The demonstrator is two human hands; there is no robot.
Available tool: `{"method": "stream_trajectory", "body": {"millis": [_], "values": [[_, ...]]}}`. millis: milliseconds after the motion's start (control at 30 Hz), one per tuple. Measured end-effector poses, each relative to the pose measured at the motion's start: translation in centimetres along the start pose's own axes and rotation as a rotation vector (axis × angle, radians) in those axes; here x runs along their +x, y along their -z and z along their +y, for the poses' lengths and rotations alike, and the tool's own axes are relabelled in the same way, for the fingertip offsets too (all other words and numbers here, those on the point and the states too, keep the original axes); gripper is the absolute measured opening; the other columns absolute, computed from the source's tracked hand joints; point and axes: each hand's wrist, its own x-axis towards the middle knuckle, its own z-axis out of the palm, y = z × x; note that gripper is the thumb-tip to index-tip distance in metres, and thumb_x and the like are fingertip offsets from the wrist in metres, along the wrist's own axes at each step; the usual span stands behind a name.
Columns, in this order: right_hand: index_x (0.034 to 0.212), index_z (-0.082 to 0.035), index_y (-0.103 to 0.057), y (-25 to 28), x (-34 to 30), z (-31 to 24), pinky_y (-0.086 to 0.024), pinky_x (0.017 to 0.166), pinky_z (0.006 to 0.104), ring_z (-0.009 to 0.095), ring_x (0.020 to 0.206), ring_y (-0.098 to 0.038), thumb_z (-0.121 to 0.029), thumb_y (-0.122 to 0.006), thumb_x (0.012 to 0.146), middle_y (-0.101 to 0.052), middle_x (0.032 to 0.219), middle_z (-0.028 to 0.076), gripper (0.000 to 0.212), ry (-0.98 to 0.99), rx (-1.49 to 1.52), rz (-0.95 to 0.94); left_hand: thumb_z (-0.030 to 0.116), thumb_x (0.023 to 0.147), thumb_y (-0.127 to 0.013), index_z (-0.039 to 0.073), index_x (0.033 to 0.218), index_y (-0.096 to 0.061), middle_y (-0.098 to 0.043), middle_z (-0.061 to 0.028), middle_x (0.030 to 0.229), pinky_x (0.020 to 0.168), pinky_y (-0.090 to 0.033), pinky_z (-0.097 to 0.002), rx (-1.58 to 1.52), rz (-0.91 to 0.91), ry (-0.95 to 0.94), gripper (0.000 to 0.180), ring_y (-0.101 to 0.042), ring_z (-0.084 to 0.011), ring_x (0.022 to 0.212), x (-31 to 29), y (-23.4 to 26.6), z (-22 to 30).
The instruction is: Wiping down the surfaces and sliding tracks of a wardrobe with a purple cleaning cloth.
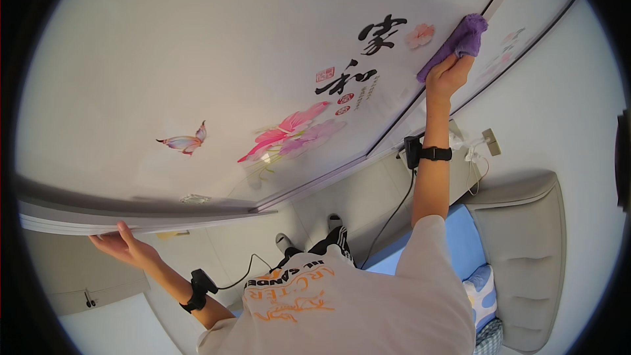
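My right hand [448,79] is closed on a fluffy purple cloth [460,39], high on the right. It lies against the dark trim strip at the right edge of a large white door panel [131,59]. Pink flowers [289,131], a butterfly [187,140] and black brush lettering decorate this glossy panel. At the lower left, my left hand [128,248] touches the panel's layered white edge [151,225]. Its thumb stands apart and rises over the edge; the other fingers are stretched out, their tips partly hidden there.
Each forearm wears a black strap with a small device and cable [388,220]. A grey padded headboard [522,256] and blue bedding [463,236] are at the lower right. White cords hang by a wall socket [491,142]. My slippered feet stand on a tiled floor [246,240].
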Motion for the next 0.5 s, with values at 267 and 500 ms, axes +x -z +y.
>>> {"method": "stream_trajectory", "body": {"millis": [267,500], "values": [[0.132,0.012,-0.036,-0.9,-8.6,-15.1,-0.025,0.109,0.0358,0.030,0.125,-0.041,-0.015,-0.046,0.099,-0.041,0.137,0.024,0.044,-0.707,0.412,0.125,0.001,0.089,-0.058,-0.001,0.141,-0.028,-0.048,-0.0119,0.127,0.071,-0.044,-0.0250,-0.126,0.072,0.088,0.060,-0.050,-0.0129,0.091,-0.4,-0.6,-0.5],[0.123,0.006,-0.047,-2.2,-15.8,-39.4,-0.035,0.101,0.0487,0.034,0.111,-0.054,-0.011,-0.044,0.095,-0.054,0.125,0.023,0.033,-0.108,0.729,-0.109,0.000,0.092,-0.054,-0.003,0.140,-0.030,-0.047,-0.0126,0.131,0.089,-0.042,-0.0281,-0.266,0.083,0.065,0.054,-0.050,-0.0161,0.106,-0.8,-2.1,2.3]]}}
